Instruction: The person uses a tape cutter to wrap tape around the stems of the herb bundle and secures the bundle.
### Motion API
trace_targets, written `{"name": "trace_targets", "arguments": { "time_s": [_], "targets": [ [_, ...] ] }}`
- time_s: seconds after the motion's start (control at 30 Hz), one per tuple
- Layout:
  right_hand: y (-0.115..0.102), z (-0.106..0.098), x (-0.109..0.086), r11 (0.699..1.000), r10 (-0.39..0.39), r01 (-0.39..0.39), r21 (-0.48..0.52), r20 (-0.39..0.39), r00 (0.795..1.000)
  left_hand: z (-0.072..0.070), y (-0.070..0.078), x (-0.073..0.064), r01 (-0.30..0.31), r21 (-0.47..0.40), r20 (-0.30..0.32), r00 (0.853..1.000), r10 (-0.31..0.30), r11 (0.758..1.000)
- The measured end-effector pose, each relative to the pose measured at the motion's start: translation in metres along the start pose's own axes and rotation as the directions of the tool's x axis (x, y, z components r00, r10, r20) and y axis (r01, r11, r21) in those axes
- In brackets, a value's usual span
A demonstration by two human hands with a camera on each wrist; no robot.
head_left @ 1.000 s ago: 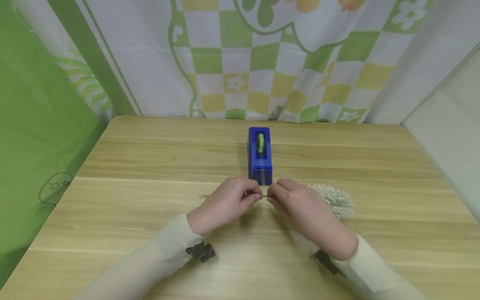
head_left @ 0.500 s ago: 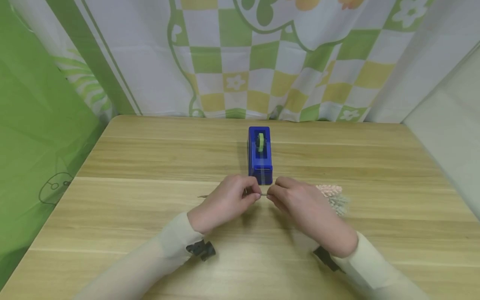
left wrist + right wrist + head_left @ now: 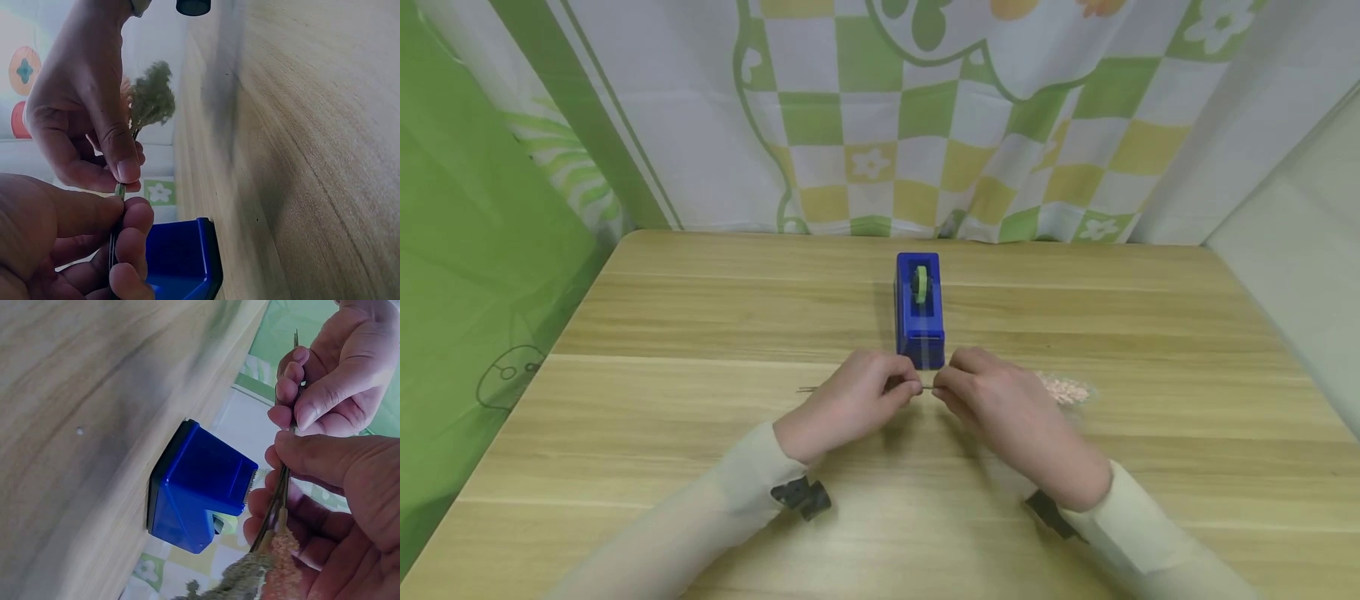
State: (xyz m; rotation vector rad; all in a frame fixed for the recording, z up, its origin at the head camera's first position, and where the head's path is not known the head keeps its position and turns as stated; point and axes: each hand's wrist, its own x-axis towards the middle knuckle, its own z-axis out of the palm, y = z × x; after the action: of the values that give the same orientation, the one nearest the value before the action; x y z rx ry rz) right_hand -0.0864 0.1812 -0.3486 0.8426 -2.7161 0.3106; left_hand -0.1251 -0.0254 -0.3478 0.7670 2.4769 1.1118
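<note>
My left hand [image 3: 853,408] pinches the thin dark stems of a small flower bunch between thumb and fingers. Their ends [image 3: 806,390] poke out to its left. My right hand [image 3: 1011,425] pinches the same stems just to the right, with the two sets of fingertips almost meeting. Beyond the right hand shows a pink flower head [image 3: 1063,389]. In the right wrist view the pink head [image 3: 284,565] lies beside a grey-green one [image 3: 234,584]. A short, pale, shiny band [image 3: 120,189] wraps the stems between the hands in the left wrist view.
A blue tape dispenser [image 3: 919,312] with a green-yellow roll core [image 3: 921,284] stands directly behind the hands, its toothed cutter [image 3: 250,486] towards them. All this is on a wooden table [image 3: 700,308]. Behind the table hangs a checked curtain [image 3: 872,117].
The bunch has turned about its stems: first the grey-green head faced up, then the pink one came round on top. Both hands have stayed in nearly the same place.
</note>
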Motion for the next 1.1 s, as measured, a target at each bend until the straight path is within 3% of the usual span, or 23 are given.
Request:
{"name": "trace_targets", "arguments": {
  "time_s": [0.37, 0.8, 1.1],
  "targets": [
    [0.0003, -0.0018, 0.0043, 1.000, 0.024, -0.025, 0.018, 0.067, 0.997, 0.0013, -0.0011, 0.0008, -0.010, 0.001, -0.040, 0.999, 0.010, 1.000],
    [0.0042, 0.0029, 0.0066, 1.000, -0.002, 0.001, 0.023, 0.015, 1.000, -0.0013, -0.0022, 0.0054, -0.011, 0.026, 0.016, 1.000, 0.010, 1.000],
    [0.0031, 0.0032, 0.0081, 0.994, 0.062, -0.071, 0.089, 0.099, 0.993, -0.0007, -0.0024, 0.0048, -0.001, 0.027, -0.001, 1.000, 0.001, 1.000]
  ]
}}
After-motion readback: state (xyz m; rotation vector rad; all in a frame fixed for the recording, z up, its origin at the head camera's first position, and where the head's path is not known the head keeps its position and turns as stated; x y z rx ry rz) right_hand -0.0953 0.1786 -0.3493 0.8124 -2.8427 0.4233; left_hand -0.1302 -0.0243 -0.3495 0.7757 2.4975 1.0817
